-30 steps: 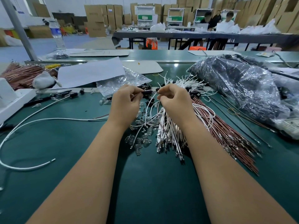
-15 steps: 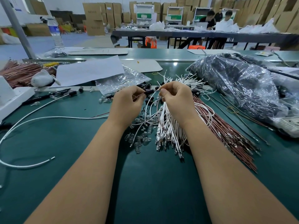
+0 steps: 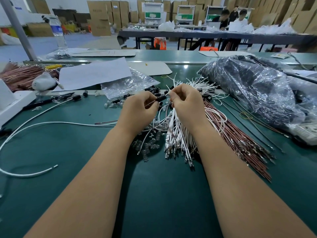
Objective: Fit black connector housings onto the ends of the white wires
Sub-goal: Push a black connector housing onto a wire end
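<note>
- Black connector housing, a small dark cylinder, sits between a worker's two hands above the green bench mat, pinched at its near end by the left hand.
- The left hand's fingers curl round the housing and a thin brown lead trailing from it.
- The right hand pinches a white wire at its tip, fingers bent tight, the wire end meeting the mouth of the housing.
- Under the right wrist lies a bundle of white wires, smooth-jacketed, their near ends capped with small metal terminals.
- Beside that bundle fans a sheaf of reddish-brown wires, also metal-tipped, running toward the bench's right edge.
- Loose black housings scatter just beyond the hands; small clear glass bulbs lie below the left wrist.
- A crinkled clear plastic bag of dark parts bulks at right; a smaller clear bag and a plain white paper sheet lie at left.
- A long white cable loops across the mat at left.
- A water bottle carries a blue label, its print too blurred to read; markings on the stacked cardboard boxes behind are likewise illegible.
</note>
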`<state>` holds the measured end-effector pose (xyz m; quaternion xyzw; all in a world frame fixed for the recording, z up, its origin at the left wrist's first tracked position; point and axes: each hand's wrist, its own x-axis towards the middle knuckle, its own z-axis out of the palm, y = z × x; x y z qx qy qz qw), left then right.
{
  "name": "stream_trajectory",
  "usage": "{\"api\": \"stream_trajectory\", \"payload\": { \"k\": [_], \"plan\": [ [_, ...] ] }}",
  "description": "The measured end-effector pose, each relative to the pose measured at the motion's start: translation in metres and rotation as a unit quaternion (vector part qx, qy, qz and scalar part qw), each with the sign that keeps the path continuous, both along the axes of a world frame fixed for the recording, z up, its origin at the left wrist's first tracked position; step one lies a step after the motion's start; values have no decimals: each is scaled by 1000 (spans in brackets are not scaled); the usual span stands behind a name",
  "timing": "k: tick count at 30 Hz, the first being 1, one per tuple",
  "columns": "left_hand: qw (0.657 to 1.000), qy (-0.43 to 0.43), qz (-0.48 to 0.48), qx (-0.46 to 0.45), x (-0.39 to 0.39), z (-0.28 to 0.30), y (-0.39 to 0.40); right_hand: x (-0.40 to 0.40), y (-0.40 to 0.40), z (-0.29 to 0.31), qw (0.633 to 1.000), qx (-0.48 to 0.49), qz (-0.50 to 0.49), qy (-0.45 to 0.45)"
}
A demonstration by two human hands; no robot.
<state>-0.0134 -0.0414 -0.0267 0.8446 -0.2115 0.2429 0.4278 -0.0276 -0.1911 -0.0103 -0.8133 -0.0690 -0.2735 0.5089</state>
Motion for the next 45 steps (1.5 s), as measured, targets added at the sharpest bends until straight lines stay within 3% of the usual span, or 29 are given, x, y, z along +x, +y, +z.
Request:
{"api": "stream_trajectory", "payload": {
  "k": [31,39,45],
  "plan": [
    [995,64,-17,-80,-2,3,0,-3,4,-4,997,-78,4,-23],
    [996,58,-18,-60,-3,7,0,-4,3,-1,994,-99,-4,-51],
    [985,117,-68,-108,-5,13,5,-3,5,-3,992,-116,-14,-55]
  ]
}}
